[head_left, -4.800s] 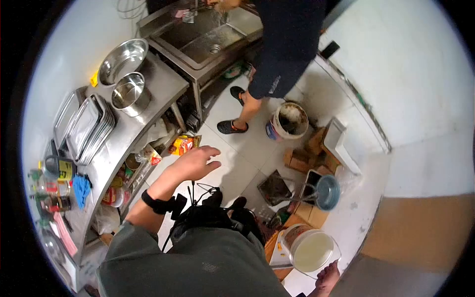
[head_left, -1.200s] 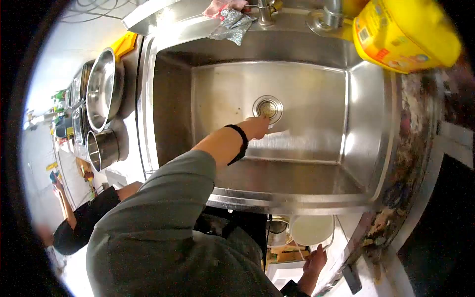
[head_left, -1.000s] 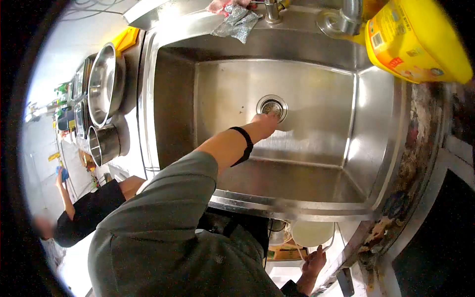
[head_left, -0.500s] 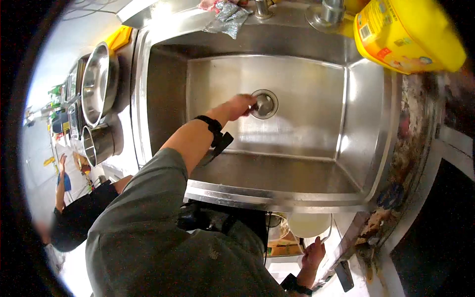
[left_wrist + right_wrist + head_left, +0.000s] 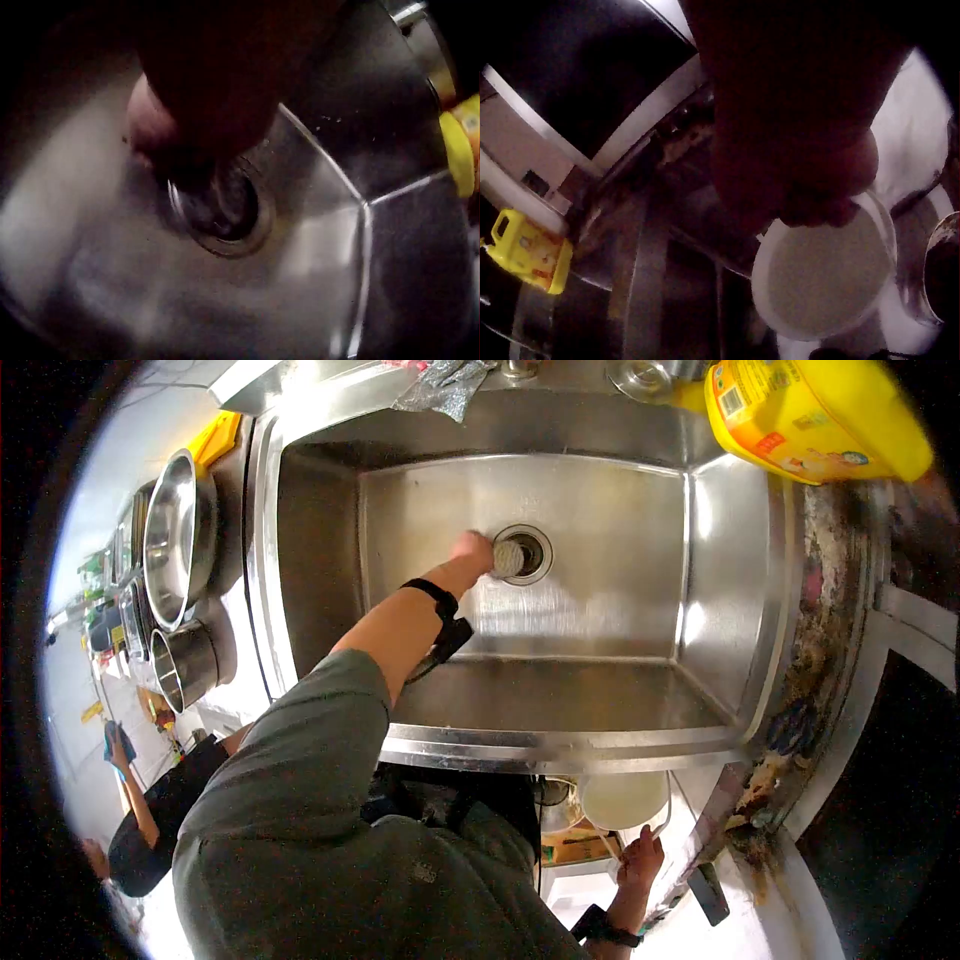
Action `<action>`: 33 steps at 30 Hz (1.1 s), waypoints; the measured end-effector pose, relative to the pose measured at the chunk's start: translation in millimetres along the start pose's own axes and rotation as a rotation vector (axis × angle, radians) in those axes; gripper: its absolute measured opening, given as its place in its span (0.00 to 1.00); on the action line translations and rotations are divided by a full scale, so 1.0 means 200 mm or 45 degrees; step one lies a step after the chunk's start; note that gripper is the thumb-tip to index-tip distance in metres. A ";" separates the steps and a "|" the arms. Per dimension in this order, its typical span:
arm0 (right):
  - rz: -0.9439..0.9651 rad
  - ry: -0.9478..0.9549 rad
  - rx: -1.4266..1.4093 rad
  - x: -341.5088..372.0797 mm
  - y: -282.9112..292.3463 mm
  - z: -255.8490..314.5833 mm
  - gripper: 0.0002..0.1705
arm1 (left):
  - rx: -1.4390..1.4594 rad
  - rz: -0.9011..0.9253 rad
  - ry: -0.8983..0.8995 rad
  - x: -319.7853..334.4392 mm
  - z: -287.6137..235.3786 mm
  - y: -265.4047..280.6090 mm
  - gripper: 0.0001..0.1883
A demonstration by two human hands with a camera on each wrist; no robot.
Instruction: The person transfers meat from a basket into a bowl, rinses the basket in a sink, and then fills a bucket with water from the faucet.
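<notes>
My left hand point(image 5: 472, 550) pinches a round perforated drain strainer point(image 5: 508, 558), tilted on its side over the left part of the sink drain point(image 5: 546, 542). The drain hole shows dark beside it. In the left wrist view, the left hand point(image 5: 154, 124) is dim and blurred above the drain ring point(image 5: 232, 246). My right hand point(image 5: 640, 857) grips the wire handle of a white bucket point(image 5: 625, 802), which hangs below the sink's front edge. Pale, cloudy contents fill the bucket point(image 5: 825, 277) in the right wrist view, under the shadowed right hand point(image 5: 802, 176).
A wide steel sink point(image 5: 600, 600) lies in front of me. On its back right corner stands a yellow jug point(image 5: 800, 420). A steel basin point(image 5: 180, 540) and a pot point(image 5: 185, 665) stand on the left counter. Another person point(image 5: 160, 830) is at far left.
Earlier I stood back from the sink, with another person at it. Since one second ago, my left hand has lifted the strainer, tilted it and shifted left. My right hand keeps the bucket.
</notes>
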State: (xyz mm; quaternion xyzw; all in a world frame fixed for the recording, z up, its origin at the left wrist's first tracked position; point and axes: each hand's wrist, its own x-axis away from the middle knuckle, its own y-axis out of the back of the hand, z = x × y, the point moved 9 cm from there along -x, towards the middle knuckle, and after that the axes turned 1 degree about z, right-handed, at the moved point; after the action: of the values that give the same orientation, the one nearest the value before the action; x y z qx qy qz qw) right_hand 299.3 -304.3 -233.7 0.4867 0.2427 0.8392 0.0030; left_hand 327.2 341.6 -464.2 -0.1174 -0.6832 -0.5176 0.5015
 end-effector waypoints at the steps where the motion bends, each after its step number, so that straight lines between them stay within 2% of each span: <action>1: 0.000 0.001 -0.001 0.01 0.00 0.00 0.15 | 0.235 -0.246 0.023 -0.23 0.11 -0.15 0.17; 3: -0.053 0.000 0.151 0.04 0.00 0.00 0.16 | 1.343 -0.290 0.201 0.00 0.17 0.03 0.15; 4: -0.054 -0.010 -0.130 0.11 -0.08 0.08 0.17 | 1.339 -0.302 0.199 0.07 0.19 0.08 0.15; 6: -0.071 -0.053 -0.079 0.10 -0.05 0.07 0.18 | 1.423 -0.493 0.232 0.19 0.26 0.20 0.15; 7: -0.094 -0.104 -0.021 0.10 -0.03 0.04 0.19 | 1.423 -0.508 0.223 0.23 0.29 0.24 0.15; 9: -0.059 -0.037 -0.100 0.11 -0.05 0.04 0.20 | 1.050 -0.706 0.012 0.37 0.32 0.40 0.17; 10: -0.031 -0.011 -0.133 0.13 -0.07 0.05 0.20 | 0.902 -0.668 0.074 0.43 0.34 0.44 0.20; 12: -0.003 0.017 -0.162 0.17 -0.07 0.07 0.20 | 0.828 -0.681 0.042 0.41 0.43 0.37 0.20; 14: -0.041 -0.007 0.030 0.21 -0.05 0.10 0.19 | 0.691 -0.704 0.031 0.40 0.50 0.30 0.22; 15: -0.042 0.012 0.023 0.24 -0.04 0.13 0.19 | 0.698 -0.722 0.025 0.45 0.52 0.33 0.22; 17: 0.046 0.165 0.075 0.36 -0.04 0.23 0.18 | 0.753 -0.581 0.004 0.60 0.50 0.32 0.22; 18: -0.066 0.085 0.120 0.44 -0.05 0.29 0.15 | 0.752 -0.580 -0.019 0.68 0.49 0.33 0.22; 20: -0.102 0.169 0.135 0.57 0.02 0.33 0.16 | 0.877 -0.438 -0.183 0.85 0.41 0.29 0.24; 21: -0.109 0.217 0.136 0.66 0.05 0.38 0.16 | 0.885 -0.438 -0.207 0.98 0.36 0.31 0.24; 23: -0.172 0.293 0.192 0.77 0.13 0.42 0.15 | 0.855 -0.176 -0.181 1.21 0.27 0.29 0.22; 24: -0.111 0.272 0.006 0.87 0.14 0.45 0.14 | 0.866 -0.192 -0.189 1.29 0.24 0.27 0.22; 25: -0.135 0.382 0.145 0.98 0.14 0.54 0.13 | 0.854 -0.270 -0.307 1.39 0.19 0.27 0.21; 26: -0.172 0.391 0.162 1.12 0.12 0.62 0.13 | 0.838 -0.348 -0.425 1.49 0.15 0.26 0.21; 27: -0.212 0.400 0.176 1.23 0.11 0.65 0.12 | 0.848 -0.363 -0.434 1.56 0.13 0.19 0.21; 29: -0.250 0.664 0.233 1.34 0.20 0.71 0.11 | 1.018 -0.756 -0.746 1.75 0.09 0.17 0.19; 30: -0.117 0.654 0.235 1.47 0.13 0.78 0.11 | 1.029 -0.771 -0.761 1.83 0.09 0.17 0.19; 31: -0.186 0.672 0.258 1.57 0.12 0.82 0.11 | 0.982 -0.610 -0.807 1.89 0.06 0.13 0.19; 32: -0.140 0.695 0.249 1.67 0.10 0.86 0.11 | 0.929 -0.451 -0.851 1.95 0.04 0.10 0.18; 33: -0.093 0.719 0.239 1.74 0.10 0.89 0.10 | 0.934 -0.470 -0.865 2.02 0.05 0.09 0.18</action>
State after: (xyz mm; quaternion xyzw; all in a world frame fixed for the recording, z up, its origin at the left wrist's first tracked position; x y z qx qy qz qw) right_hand 266.5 -166.9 130.8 0.2233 0.3277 0.9146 -0.0795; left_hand 144.2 212.3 -126.2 0.0267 -0.9526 -0.2571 0.1606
